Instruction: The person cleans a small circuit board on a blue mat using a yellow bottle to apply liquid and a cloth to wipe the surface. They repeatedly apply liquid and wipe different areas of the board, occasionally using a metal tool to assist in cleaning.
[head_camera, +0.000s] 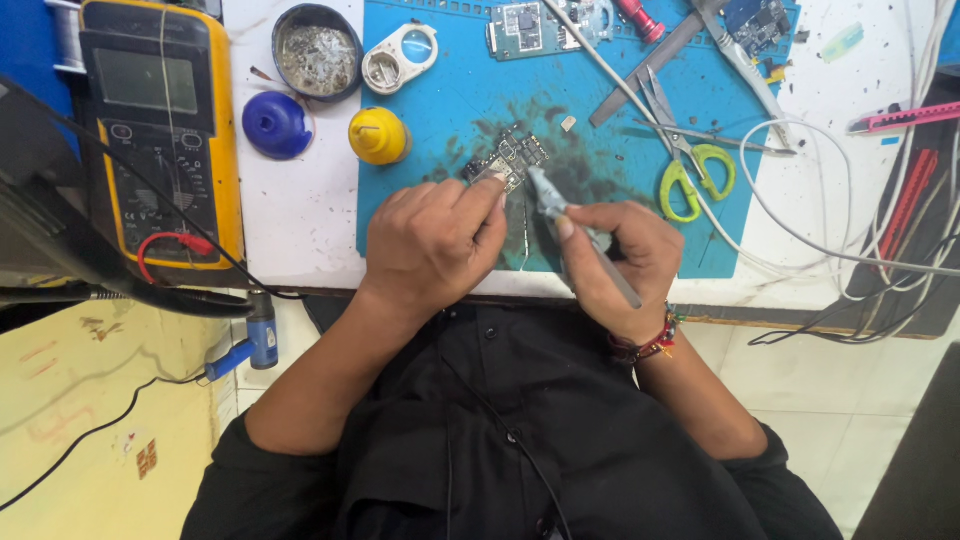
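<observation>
Matt blue rubbery work mat (440, 120), smudged dark; glossy yellow plastic bottle cap (378, 135); bare grey metal tweezers (575, 235); small dark circuit board (508, 160), dull.

Quick tally around your blue mat (450, 90): three circuit boards on it, one under your fingers (510, 160), one at the top edge (530, 25), one top right (757, 20). One pair of scissors (690, 170). Left of the mat: two dome bottles, blue (277, 125) and yellow (378, 135), plus one multimeter (160, 130).
</observation>
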